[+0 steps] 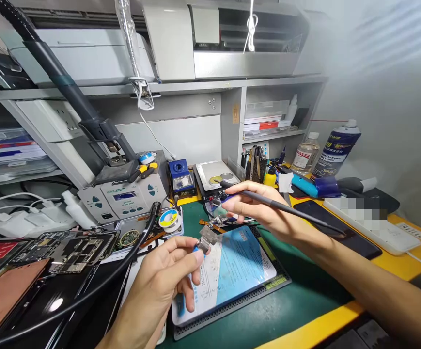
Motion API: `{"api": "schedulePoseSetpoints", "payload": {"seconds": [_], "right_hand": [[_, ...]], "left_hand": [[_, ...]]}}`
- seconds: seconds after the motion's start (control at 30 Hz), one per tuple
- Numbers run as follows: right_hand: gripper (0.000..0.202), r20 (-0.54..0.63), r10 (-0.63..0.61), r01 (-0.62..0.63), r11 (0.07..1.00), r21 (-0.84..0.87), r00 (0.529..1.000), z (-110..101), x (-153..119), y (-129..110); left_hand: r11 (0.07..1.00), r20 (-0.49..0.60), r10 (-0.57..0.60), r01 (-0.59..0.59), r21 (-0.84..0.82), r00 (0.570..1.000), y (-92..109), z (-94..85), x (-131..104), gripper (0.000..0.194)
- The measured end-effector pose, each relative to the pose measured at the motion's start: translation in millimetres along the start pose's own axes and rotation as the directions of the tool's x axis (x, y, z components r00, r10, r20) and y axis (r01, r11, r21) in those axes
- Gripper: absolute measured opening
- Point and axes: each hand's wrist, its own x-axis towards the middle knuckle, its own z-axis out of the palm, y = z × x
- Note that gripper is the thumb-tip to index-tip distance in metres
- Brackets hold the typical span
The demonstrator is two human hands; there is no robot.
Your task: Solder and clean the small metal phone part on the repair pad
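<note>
the left hand (161, 278) is closed, thumb and fingertips pinched together on a small metal part (205, 241) with a bit of blue at the grip; the part sits raised just above the near end of a blue and white sheet (232, 264). that sheet lies on a dark ridged mat (244, 300), which rests on the green bench (304, 295) with its yellow edge.

the right hand (259, 208) is clamped around a slim dark soldering iron handle (283, 207), held like a pen, the handle running back over the wrist toward the right. its tip end points left, close over a cluster of small parts (219, 220) at the far end of the sheet; whether the tip touches anything there i cannot tell. the two hands are near each other, not touching.

a black hose (97, 286) sweeps from the lower left up to a spot beside a reel of solder wire (169, 219). behind it stands a grey soldering station (125, 196), with a blue box (180, 175) just to its right and a small scale (215, 175) beyond that. on the left lie opened phone circuit boards (74, 247). a dark phone (335, 228) lies on the right under the forearm, next to a white power strip (384, 228). a blue spray can (335, 150) and a clear bottle (305, 154) stand at the back right.
</note>
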Motion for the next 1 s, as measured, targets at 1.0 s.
{"api": "schedulePoseSetpoints", "payload": {"seconds": [1.0], "right_hand": [[0.018,0.085,-0.032,0.021,0.992,0.126,0.996,12.8,-16.5,25.4]], "left_hand": [[0.989,0.018,-0.073,0.07,0.133,0.997,3.9,2.0,-11.2,0.062]]}}
